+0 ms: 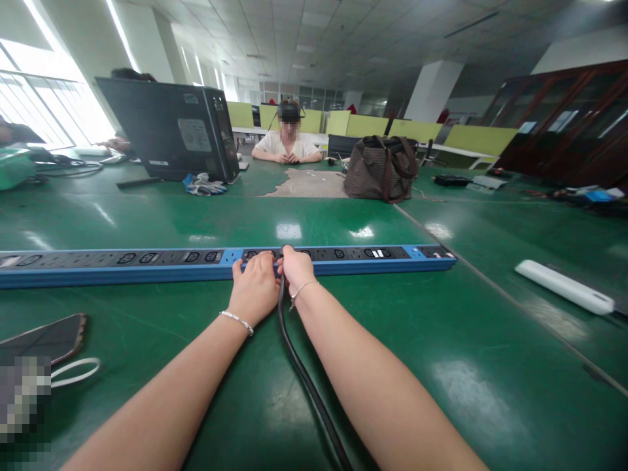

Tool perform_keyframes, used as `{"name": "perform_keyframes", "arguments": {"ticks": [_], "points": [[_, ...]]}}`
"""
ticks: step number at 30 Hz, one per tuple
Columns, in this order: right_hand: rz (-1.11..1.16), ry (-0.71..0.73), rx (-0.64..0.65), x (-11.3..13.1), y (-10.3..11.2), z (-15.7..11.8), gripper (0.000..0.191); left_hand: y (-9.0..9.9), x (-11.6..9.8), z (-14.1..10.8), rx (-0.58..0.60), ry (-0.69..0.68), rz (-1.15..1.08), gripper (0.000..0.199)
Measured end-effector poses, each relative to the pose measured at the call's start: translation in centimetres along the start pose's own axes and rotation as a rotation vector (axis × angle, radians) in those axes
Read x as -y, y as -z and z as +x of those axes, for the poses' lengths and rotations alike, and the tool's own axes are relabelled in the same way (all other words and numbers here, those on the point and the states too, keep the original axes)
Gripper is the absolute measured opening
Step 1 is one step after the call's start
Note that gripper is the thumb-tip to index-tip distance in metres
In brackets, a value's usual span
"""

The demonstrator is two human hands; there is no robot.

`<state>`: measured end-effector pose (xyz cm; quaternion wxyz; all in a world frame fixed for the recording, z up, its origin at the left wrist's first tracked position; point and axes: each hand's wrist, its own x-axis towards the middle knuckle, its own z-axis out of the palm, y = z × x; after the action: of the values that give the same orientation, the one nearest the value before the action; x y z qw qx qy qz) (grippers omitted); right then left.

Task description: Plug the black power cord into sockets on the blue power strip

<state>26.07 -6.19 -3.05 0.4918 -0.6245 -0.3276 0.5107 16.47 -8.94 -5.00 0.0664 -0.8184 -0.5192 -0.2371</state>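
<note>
A long blue power strip point(343, 267) with a row of black sockets lies across the green table in front of me. My left hand point(256, 282) grips its middle, fingers over the top and thumb on the near side. Right beside it, my right hand point(297, 269) is closed around the plug end of a black power cable point(307, 383), at the sockets. The plug itself is mostly hidden by my fingers, so I cannot tell how deep it sits. From there the cable runs down between my forearms toward me.
A phone point(44, 337) lies at the left near a white loop point(76, 371). On the right is a white bar-shaped device point(564, 286). Farther back stand a black computer case point(171, 131), gloves point(203, 184) and a brown bag point(380, 169). A person point(287, 144) sits opposite.
</note>
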Motion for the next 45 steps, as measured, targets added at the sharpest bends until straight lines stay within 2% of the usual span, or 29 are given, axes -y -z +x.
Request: {"name": "perform_keyframes", "arguments": {"ticks": [3,6,8,10,13,15,18,21,23,25,28,31,35,39,45], "points": [[0.044,-0.159,0.054,1.1,1.1,-0.9,0.035,-0.2,0.1,0.0,-0.008,0.004,-0.001,0.041],[0.059,-0.244,0.157,1.7,2.3,-1.3,0.036,-0.2,0.3,0.0,-0.001,0.01,-0.002,0.046],[0.078,-0.263,0.252,1.4,3.2,-1.1,0.039,-0.1,0.2,-0.1,0.002,0.008,-0.001,0.053],[0.057,-0.204,0.328,0.6,4.1,-0.9,0.044,0.2,0.1,-0.1,0.006,-0.001,0.002,0.057],[-0.141,0.011,0.276,-0.9,6.1,-0.7,0.047,0.7,-0.2,0.0,0.019,-0.017,0.017,0.056],[-0.389,0.264,0.098,-1.8,7.9,-0.9,0.04,1.0,-0.4,0.2,0.025,-0.017,0.034,0.054],[-0.857,0.672,-0.255,-2.5,10.4,-1.2,0.028,1.2,-0.5,0.6,0.039,-0.004,0.033,0.05],[-1.092,0.952,-0.353,-2.5,11.5,-1.2,0.024,1.1,-0.6,1.0,0.007,-0.018,0.034,0.045],[-1.113,1.033,-0.364,-2.5,11.4,-0.9,0.028,1.0,-0.7,1.3,-0.034,-0.066,0.049,0.041],[-1.114,1.028,-0.378,-2.6,11.2,-0.5,0.035,0.8,-0.8,1.8,-0.066,-0.121,0.059,0.039],[-1.157,0.97,-0.328,-3.0,11.1,0.0,0.044,0.6,-0.8,2.5,-0.093,-0.163,0.079,0.033],[-1.209,0.924,-0.271,-3.3,11.2,-0.1,0.047,0.4,-0.6,3.2,-0.079,-0.197,0.099,0.026],[-1.264,0.887,-0.267,-3.2,11.3,-0.4,0.05,0.1,0.0,3.3,-0.083,-0.24,0.082,0.025],[-1.315,0.898,-0.243,-2.6,11.5,-0.3,0.051,-0.1,0.3,3.3,-0.098,-0.251,0.069,0.028],[-1.342,0.941,-0.23,-2.0,12.0,0.0,0.052,-0.7,0.6,3.5,-0.091,-0.203,0.017,0.021]]}}
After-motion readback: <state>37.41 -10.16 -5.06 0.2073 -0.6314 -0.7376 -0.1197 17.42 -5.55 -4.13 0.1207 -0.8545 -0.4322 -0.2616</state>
